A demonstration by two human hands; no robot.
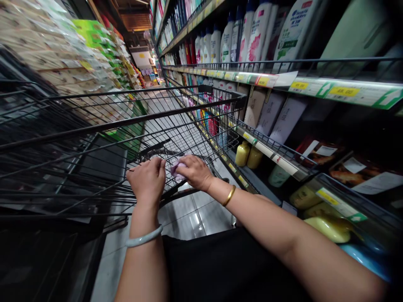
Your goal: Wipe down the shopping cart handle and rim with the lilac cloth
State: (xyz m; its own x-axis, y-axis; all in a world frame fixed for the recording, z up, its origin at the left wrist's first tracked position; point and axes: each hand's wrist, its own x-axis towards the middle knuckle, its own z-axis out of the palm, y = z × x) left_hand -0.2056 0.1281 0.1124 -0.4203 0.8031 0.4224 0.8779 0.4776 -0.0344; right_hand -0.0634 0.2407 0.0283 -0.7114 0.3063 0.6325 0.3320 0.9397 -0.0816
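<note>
A black wire shopping cart [122, 119] fills the space in front of me. My left hand [147, 177], with a pale bangle at the wrist, is closed at the cart's near side; its fingers curl over the frame, and the exact bar under them is hidden. Just to its right, my right hand [195, 171], wearing a gold bangle, grips a crumpled light purple cloth [179, 168]. The cloth is bunched against the cart's near edge, partly covered by the fingers.
Shelves with shampoo bottles [260, 31] and price tags [343, 91] line the right side, close to the cart. Yellow bottles [242, 154] stand on a lower shelf. Stacked packages [53, 63] rise at left. A tiled floor [189, 216] runs down the aisle.
</note>
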